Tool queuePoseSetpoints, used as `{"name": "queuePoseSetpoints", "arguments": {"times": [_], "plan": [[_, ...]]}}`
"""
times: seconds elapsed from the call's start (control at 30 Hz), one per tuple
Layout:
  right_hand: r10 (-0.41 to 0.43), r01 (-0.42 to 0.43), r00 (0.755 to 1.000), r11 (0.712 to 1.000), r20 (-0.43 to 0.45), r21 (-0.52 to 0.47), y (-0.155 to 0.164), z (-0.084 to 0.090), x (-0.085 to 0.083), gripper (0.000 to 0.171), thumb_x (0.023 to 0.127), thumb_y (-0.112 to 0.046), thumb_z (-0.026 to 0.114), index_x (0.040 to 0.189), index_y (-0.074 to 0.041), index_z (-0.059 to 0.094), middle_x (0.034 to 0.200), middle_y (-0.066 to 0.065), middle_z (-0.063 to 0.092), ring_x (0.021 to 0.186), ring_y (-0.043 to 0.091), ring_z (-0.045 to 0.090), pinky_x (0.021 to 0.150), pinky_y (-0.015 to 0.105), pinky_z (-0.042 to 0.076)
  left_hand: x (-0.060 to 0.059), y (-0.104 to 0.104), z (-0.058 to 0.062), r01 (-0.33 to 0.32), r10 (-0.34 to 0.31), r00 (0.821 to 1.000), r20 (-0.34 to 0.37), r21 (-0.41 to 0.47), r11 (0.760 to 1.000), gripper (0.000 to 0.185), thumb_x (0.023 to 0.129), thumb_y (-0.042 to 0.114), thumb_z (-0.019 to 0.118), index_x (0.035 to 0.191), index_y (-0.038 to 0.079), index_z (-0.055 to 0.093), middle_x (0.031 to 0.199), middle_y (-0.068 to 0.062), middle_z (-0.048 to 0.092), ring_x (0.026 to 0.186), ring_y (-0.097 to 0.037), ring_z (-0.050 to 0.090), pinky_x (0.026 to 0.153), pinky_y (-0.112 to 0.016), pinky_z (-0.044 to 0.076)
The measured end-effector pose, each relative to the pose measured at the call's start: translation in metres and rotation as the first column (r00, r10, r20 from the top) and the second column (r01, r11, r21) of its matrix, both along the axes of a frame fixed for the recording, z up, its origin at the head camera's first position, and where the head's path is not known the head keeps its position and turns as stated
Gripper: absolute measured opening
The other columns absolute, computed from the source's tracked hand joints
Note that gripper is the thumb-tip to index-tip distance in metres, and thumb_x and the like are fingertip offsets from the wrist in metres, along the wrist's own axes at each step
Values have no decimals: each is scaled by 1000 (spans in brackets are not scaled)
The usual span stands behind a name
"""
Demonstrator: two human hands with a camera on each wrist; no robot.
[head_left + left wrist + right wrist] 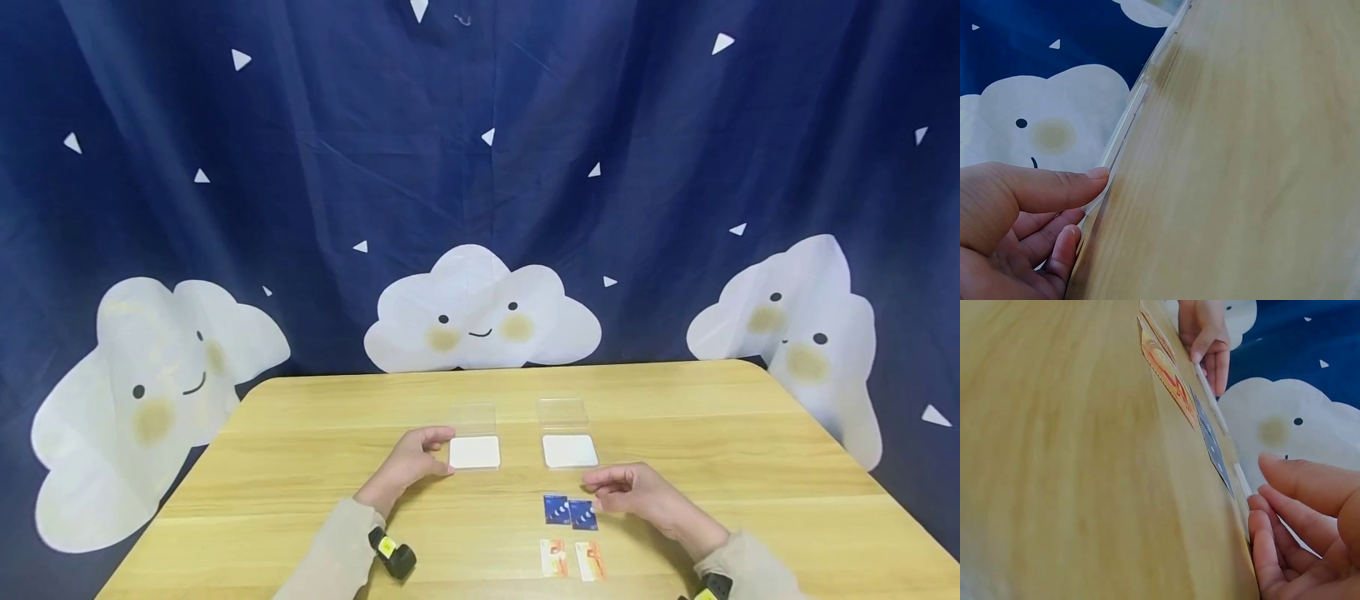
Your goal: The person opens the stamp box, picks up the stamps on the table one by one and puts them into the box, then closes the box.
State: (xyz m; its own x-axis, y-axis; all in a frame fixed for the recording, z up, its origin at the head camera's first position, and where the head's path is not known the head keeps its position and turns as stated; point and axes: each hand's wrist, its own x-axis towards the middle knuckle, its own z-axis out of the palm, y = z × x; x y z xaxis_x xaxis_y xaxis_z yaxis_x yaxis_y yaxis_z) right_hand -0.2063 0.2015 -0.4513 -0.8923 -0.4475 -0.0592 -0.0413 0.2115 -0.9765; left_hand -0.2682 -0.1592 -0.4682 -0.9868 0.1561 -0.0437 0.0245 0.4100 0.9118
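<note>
Two shallow clear plastic cases lie with their lids folded back, a white pad in each: the left case (474,452) and the right case (570,452). My left hand (411,458) holds the left case at its left side, thumb at the near corner and forefinger at the far one. In the left wrist view the thumb (1079,187) touches the case's edge. My right hand (633,492) hovers by the right case's near corner, fingers loosely bent, thumb apart. Beside it lie two blue stamps (557,509) with pale moon shapes, side by side.
Nearer the front lie two orange-and-white stamps (553,558). The clear lids (562,412) extend towards the back of the wooden table (300,450). A dark blue curtain (420,183) with clouds hangs behind the table's far edge. Each wrist wears a black strap with a small device (393,554).
</note>
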Motion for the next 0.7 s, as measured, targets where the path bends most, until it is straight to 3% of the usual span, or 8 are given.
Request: {"name": "queuePoseSetpoints", "arguments": {"times": [0.33, 0.7], "plan": [[-53, 64, 995, 990, -84, 127, -4, -3, 1, 33, 73, -2, 72, 104, 9, 66, 86, 9, 62, 73, 10, 52, 63, 19, 44, -1, 1, 1, -21, 21, 1000, 2, 7, 1000, 58, 62, -7, 78, 118, 4, 64, 119, -10, 63, 102, -24, 50, 91, -39, 43], [-47, 90, 981, 969, -187, 231, -8, -3, 3, 26, 71, -5, 76, 94, 4, 71, 81, 6, 59, 68, 6, 50, 61, 19, 45, -1, 2, 1, -24, 24, 1000, -1, 5, 1000, 58, 62, -8, 78, 117, 3, 64, 119, -10, 63, 102, -24, 50, 90, -38, 43]]}}
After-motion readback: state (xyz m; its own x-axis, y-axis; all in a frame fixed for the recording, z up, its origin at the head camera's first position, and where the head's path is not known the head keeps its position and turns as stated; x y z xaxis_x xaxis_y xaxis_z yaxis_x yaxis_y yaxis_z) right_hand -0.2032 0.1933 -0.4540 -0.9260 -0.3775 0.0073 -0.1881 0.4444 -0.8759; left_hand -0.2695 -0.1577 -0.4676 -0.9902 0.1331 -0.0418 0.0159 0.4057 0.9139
